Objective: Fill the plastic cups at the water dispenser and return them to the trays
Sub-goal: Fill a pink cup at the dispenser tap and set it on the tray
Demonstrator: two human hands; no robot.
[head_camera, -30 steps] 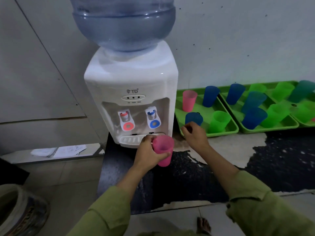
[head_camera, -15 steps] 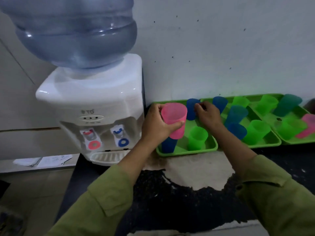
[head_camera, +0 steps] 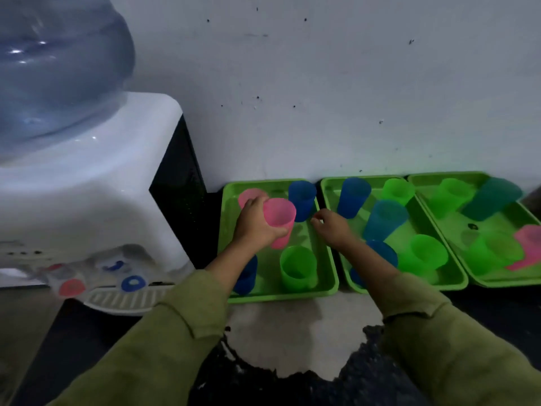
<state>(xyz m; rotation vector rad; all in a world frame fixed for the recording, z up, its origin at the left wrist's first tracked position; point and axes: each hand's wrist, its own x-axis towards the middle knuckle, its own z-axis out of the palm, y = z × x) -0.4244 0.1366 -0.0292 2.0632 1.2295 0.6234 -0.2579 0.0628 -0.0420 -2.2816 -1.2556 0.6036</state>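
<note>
Gripping pink cup (head_camera: 281, 216) over leftmost green tray (head_camera: 224, 230), left hand (head_camera: 254, 227).

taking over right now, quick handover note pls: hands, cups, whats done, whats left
Left grip holds the pink cup over the left tray, not yet released.
Right grip is empty, hovering between that tray and the middle tray.
Done: the cup is at the tray; its water level cannot be seen.
Left: set it down, then probably take the next cup to the water dispenser.
</note>
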